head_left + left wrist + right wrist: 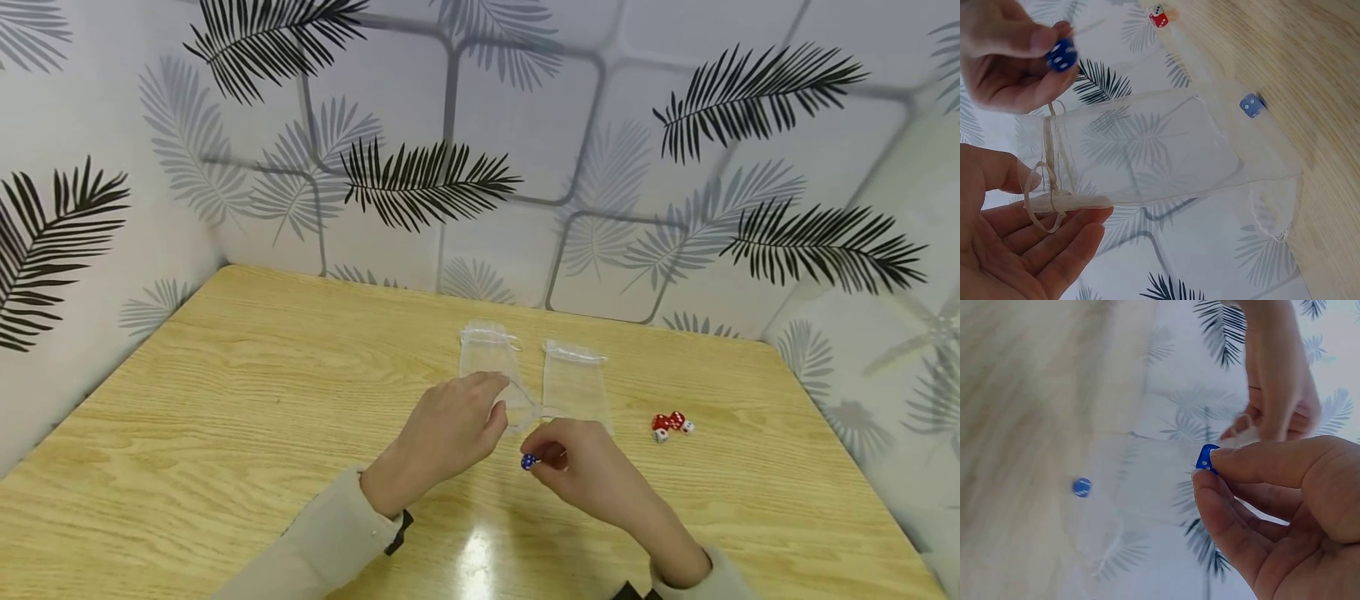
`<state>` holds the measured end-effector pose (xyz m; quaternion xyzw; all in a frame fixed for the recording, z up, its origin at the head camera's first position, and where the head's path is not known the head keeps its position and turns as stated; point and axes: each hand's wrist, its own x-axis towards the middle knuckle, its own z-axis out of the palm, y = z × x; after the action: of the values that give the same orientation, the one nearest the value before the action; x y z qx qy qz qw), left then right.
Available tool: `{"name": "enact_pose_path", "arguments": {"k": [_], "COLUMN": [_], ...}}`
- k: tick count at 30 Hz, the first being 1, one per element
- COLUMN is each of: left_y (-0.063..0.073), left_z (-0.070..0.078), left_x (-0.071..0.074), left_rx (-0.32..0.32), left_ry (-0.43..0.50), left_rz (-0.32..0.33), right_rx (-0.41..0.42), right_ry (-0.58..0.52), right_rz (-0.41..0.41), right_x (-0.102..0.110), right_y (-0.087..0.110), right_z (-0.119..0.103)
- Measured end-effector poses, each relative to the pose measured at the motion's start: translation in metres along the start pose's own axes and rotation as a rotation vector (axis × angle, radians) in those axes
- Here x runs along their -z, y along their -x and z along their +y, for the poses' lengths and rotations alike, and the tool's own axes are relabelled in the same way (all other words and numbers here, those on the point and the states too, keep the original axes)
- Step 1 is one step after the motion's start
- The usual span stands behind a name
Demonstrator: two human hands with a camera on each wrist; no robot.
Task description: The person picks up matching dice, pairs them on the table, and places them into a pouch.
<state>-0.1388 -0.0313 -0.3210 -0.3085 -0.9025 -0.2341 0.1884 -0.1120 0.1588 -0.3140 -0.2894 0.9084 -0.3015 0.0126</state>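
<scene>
My left hand holds a sheer white organza drawstring bag near its mouth, the thumb at the opening and the fingers beneath the edge. A cord loop hangs over those fingers in the left wrist view. Close by on the right, my right hand pinches a blue die with white dots between thumb and fingertips, apart from the bag. A second blue die shows at the bag's lower end, looking paler, as though seen through the mesh. In the head view the hands partly hide the held bag.
Two more sheer bags, a left one and a right one, lie flat on the wooden table beyond my hands. Red dice and white dice sit grouped to the right. A leaf-patterned wall covering stands behind.
</scene>
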Motion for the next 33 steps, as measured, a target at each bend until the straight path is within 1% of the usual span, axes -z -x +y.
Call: {"name": "enact_pose_path", "arguments": {"k": [6, 12, 16, 21, 26, 29, 31, 33], "left_y": [0.000, 0.000, 0.001, 0.002, 0.002, 0.002, 0.002, 0.002], "left_z": [0.001, 0.000, 0.001, 0.002, 0.002, 0.002, 0.003, 0.003], "left_x": [-0.001, -0.001, 0.000, 0.001, 0.001, 0.002, 0.002, 0.002], "left_rx": [0.000, -0.002, -0.001, -0.007, -0.017, -0.021, -0.024, -0.025], "left_ry": [0.007, -0.001, 0.000, 0.015, 0.027, 0.038, 0.042, 0.044], "left_rz": [-0.002, -0.009, -0.015, -0.012, -0.009, -0.009, -0.010, -0.010], "right_rx": [0.008, 0.038, 0.073, 0.099, 0.099, 0.078, 0.059, 0.035], "right_ry": [0.003, 0.020, 0.026, 0.038, 0.108, 0.123, 0.099, 0.051], "right_rz": [0.061, 0.143, 0.195, 0.240, 0.289, 0.298, 0.279, 0.242], "right_x": [0.018, 0.026, 0.026, 0.020, 0.014, 0.011, 0.010, 0.010], "right_y": [0.001, -0.002, -0.007, -0.016, -0.020, -0.020, -0.020, -0.018], "right_z": [-0.009, -0.013, -0.014, -0.010, -0.008, -0.007, -0.007, -0.007]}}
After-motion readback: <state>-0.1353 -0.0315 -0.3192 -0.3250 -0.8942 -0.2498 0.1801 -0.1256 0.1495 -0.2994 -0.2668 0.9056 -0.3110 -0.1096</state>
